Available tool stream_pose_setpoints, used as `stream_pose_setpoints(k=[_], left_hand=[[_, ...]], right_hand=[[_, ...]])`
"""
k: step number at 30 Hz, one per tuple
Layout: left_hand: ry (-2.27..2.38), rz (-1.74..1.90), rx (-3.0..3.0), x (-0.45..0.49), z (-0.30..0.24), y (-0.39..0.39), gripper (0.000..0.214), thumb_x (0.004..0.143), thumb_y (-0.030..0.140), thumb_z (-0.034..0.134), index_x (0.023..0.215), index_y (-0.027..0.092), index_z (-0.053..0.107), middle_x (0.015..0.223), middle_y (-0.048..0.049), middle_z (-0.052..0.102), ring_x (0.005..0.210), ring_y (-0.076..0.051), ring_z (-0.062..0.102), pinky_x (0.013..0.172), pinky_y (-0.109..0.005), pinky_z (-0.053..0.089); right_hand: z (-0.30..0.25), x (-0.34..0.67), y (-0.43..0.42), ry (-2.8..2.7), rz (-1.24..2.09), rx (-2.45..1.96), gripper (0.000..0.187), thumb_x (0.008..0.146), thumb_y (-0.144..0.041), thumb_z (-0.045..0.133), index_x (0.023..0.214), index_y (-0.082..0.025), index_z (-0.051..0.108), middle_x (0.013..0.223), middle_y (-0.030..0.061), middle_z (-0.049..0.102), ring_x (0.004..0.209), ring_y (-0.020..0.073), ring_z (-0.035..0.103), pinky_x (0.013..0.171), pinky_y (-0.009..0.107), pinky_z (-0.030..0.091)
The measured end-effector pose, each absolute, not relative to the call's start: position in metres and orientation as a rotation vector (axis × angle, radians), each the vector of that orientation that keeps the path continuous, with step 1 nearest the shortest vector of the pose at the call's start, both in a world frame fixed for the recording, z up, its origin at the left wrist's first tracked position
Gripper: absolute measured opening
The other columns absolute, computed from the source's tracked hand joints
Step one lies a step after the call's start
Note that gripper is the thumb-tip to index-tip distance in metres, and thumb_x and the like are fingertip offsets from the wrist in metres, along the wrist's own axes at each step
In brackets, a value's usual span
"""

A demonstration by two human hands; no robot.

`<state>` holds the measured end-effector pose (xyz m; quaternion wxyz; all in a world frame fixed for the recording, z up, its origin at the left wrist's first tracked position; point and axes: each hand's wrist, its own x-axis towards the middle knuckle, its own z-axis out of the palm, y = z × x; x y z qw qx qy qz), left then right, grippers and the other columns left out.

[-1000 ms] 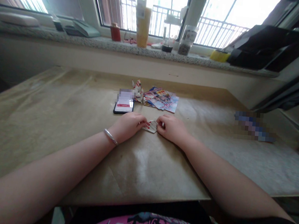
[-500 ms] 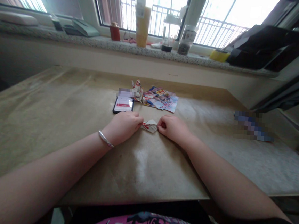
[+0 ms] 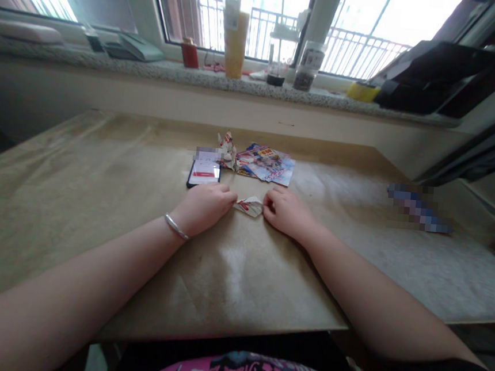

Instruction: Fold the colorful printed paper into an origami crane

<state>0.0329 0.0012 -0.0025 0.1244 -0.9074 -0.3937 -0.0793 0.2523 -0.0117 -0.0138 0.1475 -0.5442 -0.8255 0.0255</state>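
Observation:
Between my two hands, just above or on the table, is a small folded piece of paper (image 3: 249,206), white with red print. My left hand (image 3: 207,207) pinches its left end with thumb and forefinger. At the right end, my right hand (image 3: 287,211) has its fingertips closed on the paper's edge, the fingers curled. A phone (image 3: 205,173) with a lit screen lies just beyond my left hand. Behind the paper lies a fanned pile of colourful printed sheets (image 3: 269,163), and left of it a crumpled, folded paper piece (image 3: 228,149) stands up.
The table (image 3: 98,207) has a shiny tan cover and meets a wall below a stone windowsill (image 3: 166,71). On the sill stand a tall yellow cup (image 3: 236,43), a red jar (image 3: 190,53) and a clear container (image 3: 309,67). A blurred flat item (image 3: 419,209) lies at the right.
The folded paper has flattened and turned slightly between my fingers, with more of its red print showing. My right hand has shifted very slightly right.

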Motion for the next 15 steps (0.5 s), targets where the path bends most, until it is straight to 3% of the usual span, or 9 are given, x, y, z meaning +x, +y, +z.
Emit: stream_pose_setpoints(k=[6,15], left_hand=[[-1.114,-0.344,-2.687,0.035,-0.007,0.003,0.025,0.091,0.026,0.044,0.08,0.017,0.064,0.081,-0.0057,0.062,0.072,-0.016,0.057,0.061,-0.026,0.041],[-1.127,-0.438,-2.787,0.035,-0.009,0.005,0.018,0.086,0.022,0.049,0.08,0.015,0.064,0.082,-0.0064,0.065,0.076,-0.018,0.059,0.07,-0.028,0.046]], right_hand=[[-0.025,0.253,-0.004,-2.323,0.248,-1.24,0.004,0.081,-0.023,0.059,0.08,-0.019,0.062,0.094,0.0061,0.066,0.093,0.0182,0.058,0.087,0.032,0.043],[-0.025,0.251,-0.007,-2.248,0.241,-1.232,0.015,0.077,-0.016,0.06,0.091,-0.02,0.064,0.098,0.0056,0.064,0.093,0.0178,0.057,0.085,0.03,0.045]])
